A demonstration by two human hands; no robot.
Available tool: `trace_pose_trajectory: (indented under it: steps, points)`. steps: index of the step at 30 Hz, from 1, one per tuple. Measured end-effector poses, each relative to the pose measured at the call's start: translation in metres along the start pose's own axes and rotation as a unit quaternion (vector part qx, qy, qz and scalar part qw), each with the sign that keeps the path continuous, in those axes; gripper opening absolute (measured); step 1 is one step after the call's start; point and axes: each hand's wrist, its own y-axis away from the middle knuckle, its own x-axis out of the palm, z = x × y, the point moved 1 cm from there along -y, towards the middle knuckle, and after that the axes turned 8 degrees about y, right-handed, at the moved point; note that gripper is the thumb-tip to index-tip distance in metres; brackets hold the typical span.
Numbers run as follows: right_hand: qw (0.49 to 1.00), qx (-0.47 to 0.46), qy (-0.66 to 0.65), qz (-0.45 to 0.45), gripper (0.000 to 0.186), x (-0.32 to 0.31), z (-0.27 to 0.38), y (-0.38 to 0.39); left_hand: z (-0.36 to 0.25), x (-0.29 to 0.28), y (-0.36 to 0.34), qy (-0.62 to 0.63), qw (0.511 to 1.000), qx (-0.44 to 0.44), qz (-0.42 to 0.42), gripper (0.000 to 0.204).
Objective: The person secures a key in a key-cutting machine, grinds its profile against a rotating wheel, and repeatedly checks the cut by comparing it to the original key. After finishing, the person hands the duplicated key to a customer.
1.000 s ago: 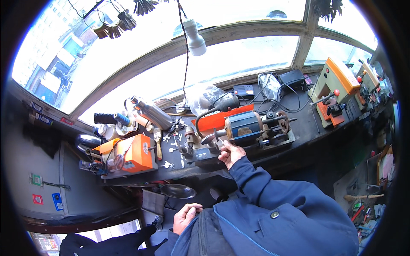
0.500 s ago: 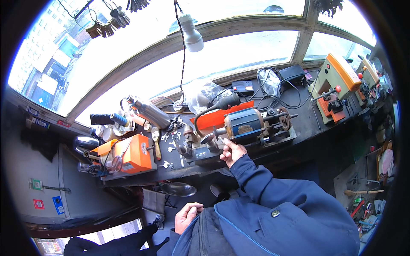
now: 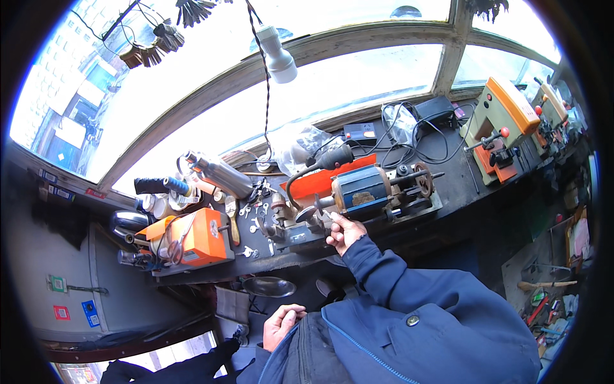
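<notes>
My right hand (image 3: 345,233) reaches to the front of a bench grinding machine with a blue motor (image 3: 362,191). Thumb and fingers are pinched on a small silvery key-like piece (image 3: 328,215), partly hidden by the fingertips. That piece is close to the round metal wheel (image 3: 306,214) on the machine's left end; whether they touch I cannot tell. Low in front of my jacket, my left hand (image 3: 280,325) rests with its fingers curled in, and nothing shows in it. Several loose keys (image 3: 248,252) lie on the bench left of the wheel.
An orange machine (image 3: 195,238) stands at the bench's left, beside a brush (image 3: 232,219) and a steel flask (image 3: 220,173). A bent lamp (image 3: 336,157) arches over the grinder. Cables (image 3: 409,150) lie behind it. Further right is an orange-and-beige machine (image 3: 502,121). A white lamp holder (image 3: 277,54) hangs above.
The view has tilted slightly, so the bench appears a little lower and further left. My right hand keeps its pinch by the wheel; my left hand stays put.
</notes>
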Motion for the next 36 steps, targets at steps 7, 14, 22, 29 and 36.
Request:
trace_pose_trajectory:
  steps: [7,14,22,29,36]
  points:
    - [1.0,0.007,-0.01,0.0,0.016,0.0,-0.001,-0.002,0.003,0.0,-0.006,-0.016,1.0,0.003,0.008,0.027]
    - [1.0,0.016,-0.014,0.016,0.015,0.0,0.001,0.0,0.003,0.005,-0.011,-0.011,1.0,0.001,0.004,0.026]
    - [0.999,0.038,-0.021,0.021,0.014,-0.003,-0.003,-0.007,0.004,0.008,-0.02,-0.009,1.0,-0.001,0.021,0.026]
    - [0.996,0.067,-0.031,0.039,0.015,-0.009,-0.01,-0.02,0.004,0.013,-0.028,-0.001,1.0,-0.004,0.024,0.026]
    - [0.996,0.077,-0.016,0.052,0.016,-0.01,-0.009,-0.021,0.001,0.017,-0.033,-0.013,1.0,0.002,0.017,0.025]
